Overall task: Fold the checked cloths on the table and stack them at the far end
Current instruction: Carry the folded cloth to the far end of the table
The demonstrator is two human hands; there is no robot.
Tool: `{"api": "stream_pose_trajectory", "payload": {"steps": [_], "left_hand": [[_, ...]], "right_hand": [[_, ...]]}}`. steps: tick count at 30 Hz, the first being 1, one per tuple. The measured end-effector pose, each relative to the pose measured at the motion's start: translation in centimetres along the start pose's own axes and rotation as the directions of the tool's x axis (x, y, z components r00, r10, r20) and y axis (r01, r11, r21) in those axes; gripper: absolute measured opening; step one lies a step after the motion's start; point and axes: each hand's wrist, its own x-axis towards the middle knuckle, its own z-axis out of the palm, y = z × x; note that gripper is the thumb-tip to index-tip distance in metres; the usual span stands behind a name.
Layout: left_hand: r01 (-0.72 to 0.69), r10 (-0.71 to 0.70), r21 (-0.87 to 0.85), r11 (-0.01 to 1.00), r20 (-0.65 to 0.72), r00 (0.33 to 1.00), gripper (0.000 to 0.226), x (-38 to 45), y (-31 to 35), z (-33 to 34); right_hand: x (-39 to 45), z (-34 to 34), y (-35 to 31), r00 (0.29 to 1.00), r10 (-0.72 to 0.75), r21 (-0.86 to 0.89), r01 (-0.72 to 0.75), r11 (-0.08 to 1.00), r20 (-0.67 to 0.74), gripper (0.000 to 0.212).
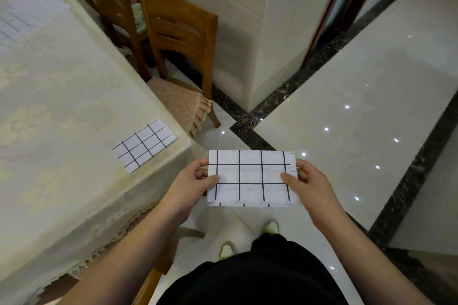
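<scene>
Glossy cream floor tiles (347, 96) with dark marble strips fill most of the view, and the person is standing off the corner of the table (62, 111) rather than over it. Left hand (195, 186) and right hand (309, 184) each pinch a short end of a folded checked cloth (251, 178), thumbs on top and fingers tucked under, so it's held flat and taut in mid-air above the floor, not resting on anything. My guess is that two-ended grip keeps the layers from sliding apart while it gets carried. Just left of the hands, a second folded cloth (145, 145) lies flat near the table's near corner, skewed to the edge. Way off at the far end there's a pale gridded cloth (22, 17), too washed out to tell if it's a neat stack or still spread. Table wears a cream patterned tablecloth (74, 181) with a lacy hem. Two wooden chairs (178, 39) sit tucked along the side, by a tiled pillar (260, 32).
</scene>
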Motion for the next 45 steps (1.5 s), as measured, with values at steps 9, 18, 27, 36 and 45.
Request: {"api": "stream_pose_trajectory", "payload": {"steps": [9, 18, 27, 36, 45], "left_hand": [[-0.007, -0.021, -0.096, 0.995, -0.286, 0.958, 0.027, 6.3, 3.6, -1.7], [-0.027, -0.147, -0.288, 0.957, -0.563, 0.813, 0.022, 8.9, 4.7, -3.3], [-0.01, -0.285, -0.4, 0.916, -0.67, 0.685, 0.017, 10.3, 0.8, -8.0], [0.081, -0.345, -0.369, 0.926, -0.739, 0.579, 0.018, 11.8, -4.0, -16.5], [0.241, -0.296, -0.191, 0.952, -0.781, 0.55, 0.013, 12.8, -6.5, -22.4]], "right_hand": [[13.2, 2.3, -5.1, 0.956, 0.023, -0.142, 0.019, 0.99, 0.291, 0.03], [23.0, 7.6, -9.9, 0.815, 0.119, -0.303, 0.071, 0.95, 0.567, 0.034], [26.3, 16.1, -8.8, 0.699, 0.232, -0.438, 0.13, 0.89, 0.677, 0.023], [27.5, 26.7, -5.2, 0.68, 0.376, -0.581, 0.091, 0.809, 0.629, 0.016], [28.8, 33.6, -2.5, 0.737, 0.395, -0.699, 0.145, 0.7, 0.548, 0.008]]}}
